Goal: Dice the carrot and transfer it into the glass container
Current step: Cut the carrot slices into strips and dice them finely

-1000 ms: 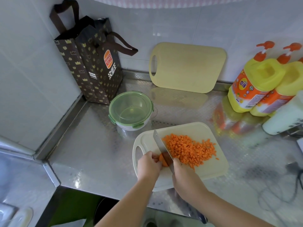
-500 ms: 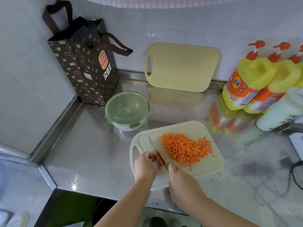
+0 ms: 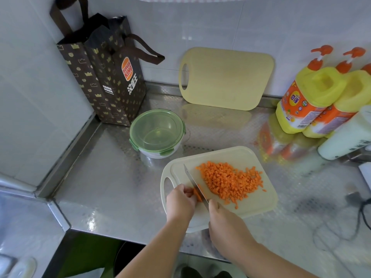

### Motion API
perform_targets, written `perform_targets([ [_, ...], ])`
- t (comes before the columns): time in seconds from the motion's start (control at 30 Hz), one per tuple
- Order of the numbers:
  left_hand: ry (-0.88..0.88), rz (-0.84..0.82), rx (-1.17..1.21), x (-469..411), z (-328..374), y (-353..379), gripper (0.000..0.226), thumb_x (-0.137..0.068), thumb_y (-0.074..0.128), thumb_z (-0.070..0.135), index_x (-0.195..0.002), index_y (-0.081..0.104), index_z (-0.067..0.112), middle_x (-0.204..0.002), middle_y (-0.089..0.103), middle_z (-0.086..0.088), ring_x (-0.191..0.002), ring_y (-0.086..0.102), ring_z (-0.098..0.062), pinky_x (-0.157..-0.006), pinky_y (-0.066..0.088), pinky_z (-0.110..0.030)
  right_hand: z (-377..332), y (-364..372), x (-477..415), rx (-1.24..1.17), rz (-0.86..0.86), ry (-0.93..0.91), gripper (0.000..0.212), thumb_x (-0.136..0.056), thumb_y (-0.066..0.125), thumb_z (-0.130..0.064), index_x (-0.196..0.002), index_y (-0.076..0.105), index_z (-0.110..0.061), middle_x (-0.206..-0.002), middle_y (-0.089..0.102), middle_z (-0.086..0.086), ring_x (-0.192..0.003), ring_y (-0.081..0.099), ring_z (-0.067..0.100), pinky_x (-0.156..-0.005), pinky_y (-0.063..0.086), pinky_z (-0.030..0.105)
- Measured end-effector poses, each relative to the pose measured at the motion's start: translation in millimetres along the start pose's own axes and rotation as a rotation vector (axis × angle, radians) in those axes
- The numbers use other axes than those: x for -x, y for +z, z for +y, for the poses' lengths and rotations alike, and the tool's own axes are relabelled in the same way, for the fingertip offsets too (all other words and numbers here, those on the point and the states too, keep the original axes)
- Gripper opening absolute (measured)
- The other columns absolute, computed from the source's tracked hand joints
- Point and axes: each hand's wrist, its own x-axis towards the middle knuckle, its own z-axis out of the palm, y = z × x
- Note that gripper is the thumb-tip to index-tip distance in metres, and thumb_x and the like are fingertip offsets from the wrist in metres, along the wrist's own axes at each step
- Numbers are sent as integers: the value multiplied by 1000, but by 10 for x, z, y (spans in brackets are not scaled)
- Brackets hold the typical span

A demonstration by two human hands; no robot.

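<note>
A pale cutting board [image 3: 259, 203] lies on the steel counter with a heap of diced carrot [image 3: 228, 180] on it. My left hand [image 3: 180, 201] pinches a small remaining carrot piece [image 3: 197, 194] against the board. My right hand [image 3: 224, 223] grips the handle of a knife [image 3: 193, 182], whose blade stands on the carrot piece right beside my left fingertips. The glass container [image 3: 157, 134], with its green clip lid on, stands behind the board to the left.
A brown paper bag [image 3: 108, 77] stands in the back left corner. A second yellow cutting board [image 3: 226, 79] leans on the tiled wall. Yellow pump bottles [image 3: 313, 93] and a white bottle [image 3: 345, 137] crowd the right. A black cable [image 3: 361, 209] lies at far right.
The camera view has shifted slightly. The knife keeps chopping the small carrot piece, which has grown shorter. Both hands stay at the board's near left part.
</note>
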Motion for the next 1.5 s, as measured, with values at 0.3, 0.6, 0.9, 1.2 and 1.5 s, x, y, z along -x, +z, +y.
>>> perform_targets([
  [0.3,3,11,-28,-1,-4,-2,4,-86,61,15,-88,61,18,-74,61,12,-68,55,-3,-51,36,-10,-32,93,-102,5,17,42,41,-95,40,-4,-135,32,-10,-115,60,3,-98,63,19,-66,36,24],
  [0.6,70,32,-89,52,24,-18,11,-86,59,13,-95,64,16,-79,62,10,-82,57,-11,-67,41,-20,88,-51,-129,-167,85,9,42,-97,34,-6,-138,29,-11,-105,57,4,-84,52,18,-61,35,25],
  [0.9,56,40,-29,67,9,-10,11,-87,56,11,-92,64,17,-79,63,10,-71,53,0,-52,37,-4,32,45,-33,-139,40,36,49,-95,35,-3,-143,27,-11,-115,59,5,-99,60,20,-68,37,26],
  [1.2,61,51,-33,43,-2,-4,5,-88,58,14,-89,58,18,-72,56,16,-66,49,6,-52,36,-2,0,63,-50,-48,34,10,48,-96,36,-2,-142,26,-10,-120,56,5,-103,60,21,-68,36,26],
  [1.5,31,34,-15,17,-16,-5,5,-88,59,14,-87,58,19,-73,60,14,-68,55,0,-50,35,-6,-44,105,-107,32,-23,29,43,-95,38,-2,-137,31,-9,-120,58,6,-102,61,22,-67,34,26],
])
